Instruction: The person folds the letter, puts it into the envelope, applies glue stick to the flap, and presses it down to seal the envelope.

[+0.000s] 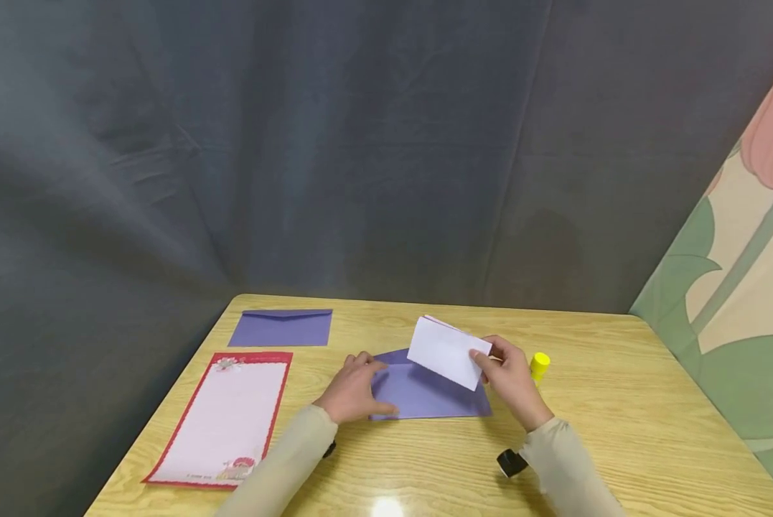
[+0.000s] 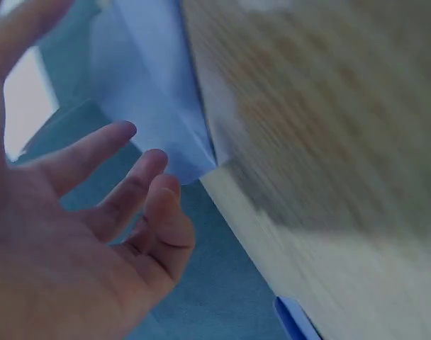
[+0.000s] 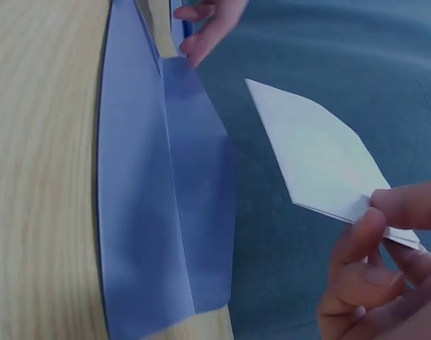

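My right hand (image 1: 510, 373) pinches a folded sheet of white paper (image 1: 447, 352) by its right end, thumb on the near face. The paper is held tilted above a purple envelope (image 1: 399, 395), which lies with its flap folded back, away from me. In the right wrist view the folded layers of the paper (image 3: 318, 152) show along its lower edge. At the envelope's left end is my left hand (image 1: 352, 389), fingers spread and thumb near the front left corner. Its loosely bent fingers (image 2: 141, 180) hold nothing in the left wrist view.
A second purple envelope (image 1: 281, 329) lies at the back left of the wooden table (image 1: 631, 402). In front of it is a red-bordered sheet of letter paper (image 1: 225, 416). A short yellow cylinder (image 1: 539, 365) stands just beyond my right hand. A dark curtain (image 1: 386, 158) hangs behind.
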Demonstrator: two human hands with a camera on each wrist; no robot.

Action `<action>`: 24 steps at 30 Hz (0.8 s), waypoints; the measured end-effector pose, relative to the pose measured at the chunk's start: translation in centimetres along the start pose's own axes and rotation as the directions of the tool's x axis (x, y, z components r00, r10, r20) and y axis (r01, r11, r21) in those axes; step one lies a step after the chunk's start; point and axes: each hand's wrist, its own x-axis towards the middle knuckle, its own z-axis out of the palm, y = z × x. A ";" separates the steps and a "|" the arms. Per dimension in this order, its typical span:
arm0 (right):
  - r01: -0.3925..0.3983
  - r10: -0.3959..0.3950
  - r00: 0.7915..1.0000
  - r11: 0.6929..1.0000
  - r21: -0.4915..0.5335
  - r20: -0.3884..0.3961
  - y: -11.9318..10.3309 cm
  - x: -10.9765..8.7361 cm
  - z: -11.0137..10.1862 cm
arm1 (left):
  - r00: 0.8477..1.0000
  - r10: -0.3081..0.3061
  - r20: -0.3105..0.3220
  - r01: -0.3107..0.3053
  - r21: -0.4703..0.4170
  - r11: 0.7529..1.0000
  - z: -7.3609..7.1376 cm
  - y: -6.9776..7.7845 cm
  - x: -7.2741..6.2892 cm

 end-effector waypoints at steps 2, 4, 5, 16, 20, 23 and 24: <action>-0.024 0.024 1.000 1.000 0.007 -0.015 0.2 0.2 -0.5 | 1.000 -0.001 0.026 -0.001 0.084 0.996 0.5 -0.1 0.8; -0.047 0.047 0.999 0.999 0.011 -0.019 0.3 0.3 -0.8 | 0.999 -0.006 0.054 -0.001 0.126 0.992 0.7 -0.1 1.5; -0.053 0.053 0.998 0.999 0.013 -0.019 0.4 0.3 -0.9 | 0.998 -0.014 0.066 0.005 0.140 0.990 0.8 -0.1 1.7; -0.074 0.075 0.997 0.997 0.033 -0.017 0.5 0.3 -1.3 | 0.990 -0.031 0.141 0.012 0.132 0.991 0.4 -0.2 2.6; -0.078 0.078 0.997 0.997 0.017 -0.005 0.5 0.4 -1.3 | 0.987 -0.034 0.158 0.015 0.118 0.993 0.4 -0.2 2.3; -0.075 0.075 0.997 0.997 0.010 0.018 0.5 0.4 -1.3 | 0.985 -0.033 0.168 0.013 0.115 0.993 0.4 -0.2 1.9; -0.073 0.073 0.997 0.997 0.010 0.027 0.6 0.4 -1.3 | 0.985 -0.029 0.168 0.010 0.116 0.993 0.4 -0.1 1.8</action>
